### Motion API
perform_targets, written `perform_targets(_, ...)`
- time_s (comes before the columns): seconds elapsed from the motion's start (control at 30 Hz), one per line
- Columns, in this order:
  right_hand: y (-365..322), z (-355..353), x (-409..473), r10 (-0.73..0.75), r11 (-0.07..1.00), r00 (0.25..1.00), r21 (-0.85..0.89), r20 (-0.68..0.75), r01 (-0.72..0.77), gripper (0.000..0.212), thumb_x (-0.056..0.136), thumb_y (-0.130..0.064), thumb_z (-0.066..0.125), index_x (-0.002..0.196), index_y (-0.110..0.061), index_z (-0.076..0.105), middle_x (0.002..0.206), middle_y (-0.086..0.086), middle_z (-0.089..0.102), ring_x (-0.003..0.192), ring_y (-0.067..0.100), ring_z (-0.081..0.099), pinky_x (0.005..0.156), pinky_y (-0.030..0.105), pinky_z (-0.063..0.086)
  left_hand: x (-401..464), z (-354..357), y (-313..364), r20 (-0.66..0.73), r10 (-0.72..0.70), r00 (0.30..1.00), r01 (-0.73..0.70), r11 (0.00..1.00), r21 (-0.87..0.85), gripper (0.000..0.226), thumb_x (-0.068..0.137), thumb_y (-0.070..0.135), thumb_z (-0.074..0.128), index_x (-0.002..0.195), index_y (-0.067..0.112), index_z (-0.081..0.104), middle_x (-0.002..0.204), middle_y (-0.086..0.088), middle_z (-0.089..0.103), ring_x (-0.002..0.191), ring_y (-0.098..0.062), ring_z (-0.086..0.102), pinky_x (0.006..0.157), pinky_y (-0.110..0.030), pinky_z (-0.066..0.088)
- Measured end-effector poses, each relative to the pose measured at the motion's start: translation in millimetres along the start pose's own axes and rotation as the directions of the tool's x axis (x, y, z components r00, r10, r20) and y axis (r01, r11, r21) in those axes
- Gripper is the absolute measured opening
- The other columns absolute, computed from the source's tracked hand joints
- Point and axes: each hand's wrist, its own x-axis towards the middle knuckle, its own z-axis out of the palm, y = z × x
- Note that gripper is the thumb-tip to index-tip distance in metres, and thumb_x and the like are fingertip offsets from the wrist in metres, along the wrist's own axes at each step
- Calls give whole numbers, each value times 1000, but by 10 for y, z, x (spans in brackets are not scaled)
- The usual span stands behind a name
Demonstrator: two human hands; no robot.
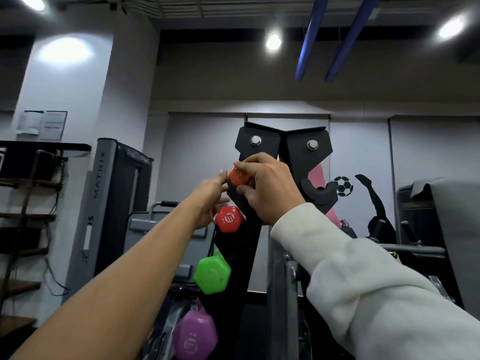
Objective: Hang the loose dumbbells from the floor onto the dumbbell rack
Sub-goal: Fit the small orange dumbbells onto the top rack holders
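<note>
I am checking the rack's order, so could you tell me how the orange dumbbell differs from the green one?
The orange dumbbell is at the top of the rack, gripped by the right hand with the left hand beside it; the green dumbbell hangs two places lower, untouched. The green end looks larger and shows its whole hexagonal face; the orange end is partly covered by fingers. Both have glossy coloured coatings.

Dim interior; ceiling spotlights (272,41) are blooming into white glare. A bright patch is washing out the left pillar (65,74). Wide-angle bending is curving the frame edges. The left hand (210,201) is smearing slightly with motion blur.
</note>
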Motion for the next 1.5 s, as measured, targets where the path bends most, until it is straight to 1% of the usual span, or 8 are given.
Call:
perform_targets(0.13,54,78,-145,41,989,988,146,-151,-19,39,82,-13,79,121,-13,74,118,-2,68,98,9,64,96,24,50,-182,-121,-18,-244,540,805,-393,795,463,35,107,49,49,116,26,74,111,4,70,104,-13,65,95,-40,57)
perform_targets(0.33,-7,404,-610,351,921,805,333,-479,-203,30,93,-8,67,122,-15,71,113,0,56,102,8,58,97,14,42,-515,-14,-100,109,837,537,-653,330,682,39,99,31,69,137,25,66,120,4,62,96,-8,65,87,-23,56)
perform_targets(0.53,-257,516,-542,776,330,627,808,63,-489,49,98,-37,60,143,-25,45,131,-10,56,111,2,56,92,17,40,-478,53,-174,115,811,574,-590,312,744,57,101,34,65,154,26,48,121,4,56,98,-11,56,92,-31,52)
perform_targets(0.67,-26,580,-391,781,57,593,924,194,-377,56,87,-57,65,130,-21,59,122,-2,70,106,8,69,92,27,54,-452,117,-94,76,803,591,-541,325,776,58,100,42,65,153,24,49,119,2,59,101,-16,58,91,-29,49)
perform_targets(0.87,204,600,-227,553,-78,748,917,367,-391,76,82,-62,73,135,-10,60,128,21,66,120,35,64,111,53,43,-379,152,-18,38,824,566,-540,335,772,54,95,39,73,144,20,61,120,-4,68,106,-23,65,97,-35,53)
perform_targets(1.07,238,549,-200,301,-323,829,869,470,-375,67,94,-53,59,140,-5,56,142,26,54,136,38,49,118,49,35,-352,128,47,51,810,584,-558,355,750,51,92,38,77,139,22,66,113,0,71,98,-15,64,88,-17,41)
perform_targets(1.23,219,585,-195,350,-317,827,887,439,-337,62,94,-48,59,138,-4,58,140,28,55,135,41,50,117,52,36,-358,70,69,100,774,625,-581,376,722,52,91,37,78,141,27,64,114,9,67,95,-7,58,80,-3,35)
perform_targets(1.5,249,630,-182,369,-257,829,903,420,-343,69,89,-51,66,138,-3,57,139,27,56,131,40,54,116,53,37,-376,32,4,147,778,612,-586,321,744,43,97,32,71,135,13,67,113,2,65,100,-15,61,94,-31,52)
